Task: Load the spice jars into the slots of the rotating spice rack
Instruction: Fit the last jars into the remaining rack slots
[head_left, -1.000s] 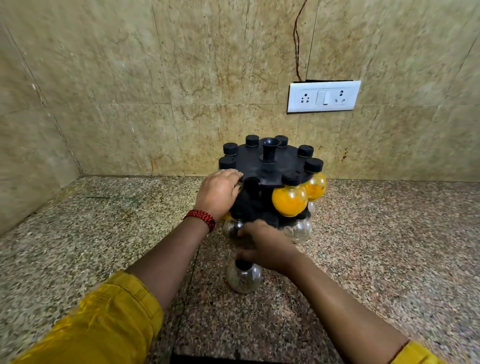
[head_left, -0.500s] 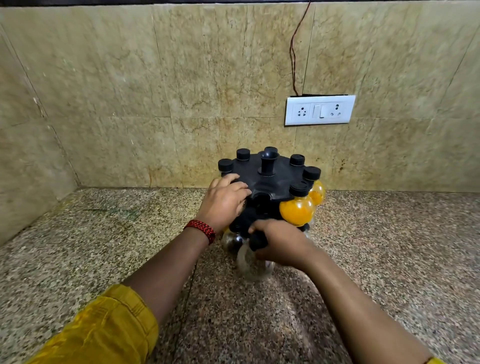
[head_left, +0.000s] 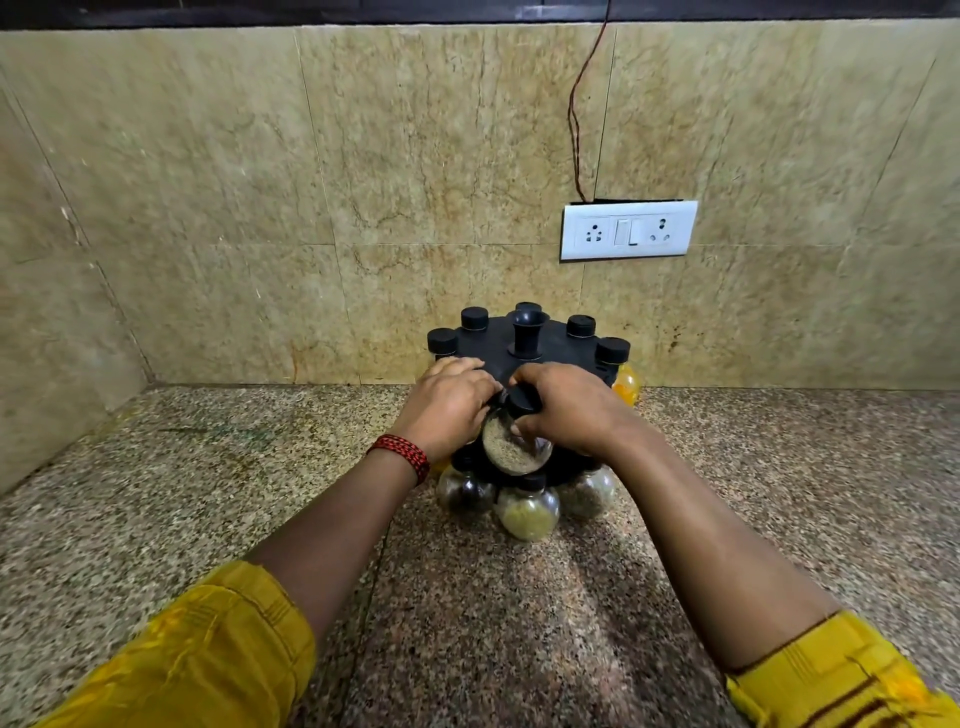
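A black rotating spice rack (head_left: 556, 347) stands on the counter near the back wall, with several black-capped jars around its top tier and a central knob (head_left: 527, 332). My right hand (head_left: 569, 410) grips a round glass jar of greyish spice (head_left: 511, 449) by its neck and black cap, at the front edge of the top tier. My left hand (head_left: 447, 408) rests curled on the rack's front left edge, touching that jar. Three jars (head_left: 525, 512) hang in the lower tier at the front. A yellow-filled jar (head_left: 626, 384) peeks out at the right.
The speckled granite counter (head_left: 260, 493) spreads to both sides and in front of the rack. A tiled wall rises close behind, with a white socket plate (head_left: 628, 231) and a thin wire above it. A side wall closes the left corner.
My right hand has lifted the jar from the counter in front of the rack up to the front edge of the top tier. The left hand has stayed on the rack.
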